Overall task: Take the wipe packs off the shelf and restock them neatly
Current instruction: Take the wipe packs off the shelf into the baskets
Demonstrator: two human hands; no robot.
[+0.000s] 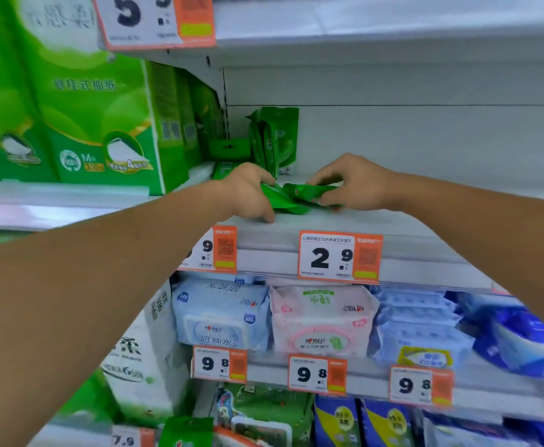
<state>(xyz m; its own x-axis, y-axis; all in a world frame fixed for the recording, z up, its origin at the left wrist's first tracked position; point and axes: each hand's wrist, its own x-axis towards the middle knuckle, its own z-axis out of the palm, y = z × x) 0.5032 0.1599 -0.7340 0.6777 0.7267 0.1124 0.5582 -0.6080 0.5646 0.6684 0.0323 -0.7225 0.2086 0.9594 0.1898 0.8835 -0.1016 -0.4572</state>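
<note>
- Green wipe packs [291,196] lie at frame centre on the white shelf [377,221].
- My left hand [248,191] grips them.
- My right hand [356,185] pinches their other end.
- More packs [277,140] stand upright behind.

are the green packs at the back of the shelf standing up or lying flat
Standing up: the green packs at the back sit on edge, leaning slightly, against the back wall.

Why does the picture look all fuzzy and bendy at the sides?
Head view: the wide lens curves the shelf edge; the big green packs at the left edge smear with blur, while the 2.9 price tag and both hands, left hand and right hand, look sharper; light is even, with no strong glare.
</note>
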